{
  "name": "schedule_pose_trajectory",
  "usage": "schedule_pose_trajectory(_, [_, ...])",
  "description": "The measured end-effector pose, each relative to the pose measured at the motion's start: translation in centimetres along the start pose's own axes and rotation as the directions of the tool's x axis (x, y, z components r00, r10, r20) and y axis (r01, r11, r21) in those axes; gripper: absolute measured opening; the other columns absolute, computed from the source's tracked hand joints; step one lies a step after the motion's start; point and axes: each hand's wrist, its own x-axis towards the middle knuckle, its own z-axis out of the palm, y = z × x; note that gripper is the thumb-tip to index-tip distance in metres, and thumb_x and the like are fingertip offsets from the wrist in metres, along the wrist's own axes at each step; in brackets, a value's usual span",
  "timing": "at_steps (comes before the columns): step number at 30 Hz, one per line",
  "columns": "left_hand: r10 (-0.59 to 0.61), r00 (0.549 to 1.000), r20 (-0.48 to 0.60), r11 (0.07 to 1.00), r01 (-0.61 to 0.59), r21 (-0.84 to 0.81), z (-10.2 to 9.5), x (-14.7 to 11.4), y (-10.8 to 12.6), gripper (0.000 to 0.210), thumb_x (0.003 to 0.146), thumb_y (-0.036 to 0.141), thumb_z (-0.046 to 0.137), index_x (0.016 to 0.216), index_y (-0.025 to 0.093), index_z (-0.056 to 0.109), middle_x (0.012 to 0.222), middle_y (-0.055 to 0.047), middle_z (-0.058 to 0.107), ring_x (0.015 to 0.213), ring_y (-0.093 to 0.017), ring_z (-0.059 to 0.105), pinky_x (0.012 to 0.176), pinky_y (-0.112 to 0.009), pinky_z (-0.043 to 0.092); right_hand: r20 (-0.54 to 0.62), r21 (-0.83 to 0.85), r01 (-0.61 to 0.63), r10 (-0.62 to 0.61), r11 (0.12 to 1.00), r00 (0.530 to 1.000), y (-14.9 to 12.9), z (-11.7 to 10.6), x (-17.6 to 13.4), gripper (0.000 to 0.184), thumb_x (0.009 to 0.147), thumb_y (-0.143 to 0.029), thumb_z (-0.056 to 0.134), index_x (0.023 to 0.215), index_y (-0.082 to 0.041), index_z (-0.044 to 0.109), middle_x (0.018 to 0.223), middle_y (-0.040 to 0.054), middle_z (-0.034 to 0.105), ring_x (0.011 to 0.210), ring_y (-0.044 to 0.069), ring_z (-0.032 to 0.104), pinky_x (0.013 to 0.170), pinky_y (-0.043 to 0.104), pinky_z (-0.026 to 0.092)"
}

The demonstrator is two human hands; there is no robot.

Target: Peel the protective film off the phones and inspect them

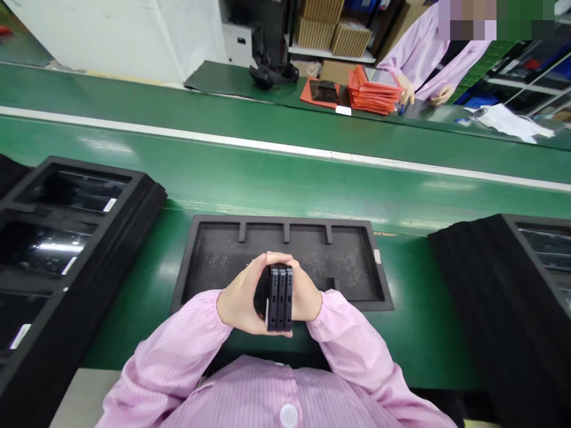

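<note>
Between my two hands, upright and pressed side by side, is a small stack of black phones (281, 298). Their bottom edges, with ports and speaker holes, face me. My left hand (243, 297) wraps the stack from the left, its fingers along the far and near edges. On the other side my right hand (306, 294) closes around the stack, with most of its fingers hidden behind the phones. Below and beyond the hands lies a black foam tray (383, 291) with short dividers and no phones showing in it.
At left, a pile of black foam trays (129, 255) holds dark-screened devices. Another tray stack (464, 279) stands at right, with devices in its top tray. Across the green bench (267, 172), a co-worker in pink (419, 47) stands by a pile of orange-red sleeves (372, 92).
</note>
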Motion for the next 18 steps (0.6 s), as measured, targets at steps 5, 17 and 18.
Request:
schedule_pose_trajectory(5, [0.087, 0.991, 0.105, 0.973, -0.108, 0.206, 0.0, 0.8, 1.8, 0.104, 0.073, 0.044, 0.079, 0.156, 0.022, 0.021, 0.121, -0.019, 0.062, 0.113, -0.03, 0.064, 0.095, -0.045, 0.057, 0.118, 0.176, -0.013, -0.008, 0.984, 0.993, -1.3, -1.9, -2.6, 0.086, 0.068, -0.037, 0.081, 0.144, -0.027, 0.042, 0.154, 0.0112, 0.039, 0.146, 0.03, 0.035, 0.121, 0.05, 0.028])
schedule_pose_trajectory(17, [0.478, 0.77, 0.422, 0.62, -0.636, 0.459, 1.7, -0.3, 2.1, 0.009, 0.082, 0.026, 0.068, 0.086, 0.033, 0.066, 0.1, 0.002, 0.076, 0.101, -0.015, 0.071, 0.094, -0.026, 0.056, 0.085, 0.707, -0.47, 0.596, 0.528, 0.798, -2.2, 1.0, -2.3, 0.035, 0.06, -0.039, 0.088, 0.072, -0.018, 0.062, 0.061, -0.004, 0.057, 0.059, 0.009, 0.055, 0.058, 0.019, 0.046])
schedule_pose_trajectory(18, [0.466, 0.765, 0.444, 0.596, -0.642, 0.482, 1.2, -0.3, 2.2, 0.01, 0.083, 0.025, 0.067, 0.088, 0.033, 0.066, 0.101, 0.003, 0.076, 0.101, -0.014, 0.071, 0.095, -0.027, 0.055, 0.102, 0.711, -0.481, 0.603, 0.512, 0.791, -2.1, 1.1, -1.8, 0.037, 0.059, -0.039, 0.088, 0.069, -0.017, 0.061, 0.059, -0.0041, 0.056, 0.055, 0.008, 0.053, 0.055, 0.019, 0.044])
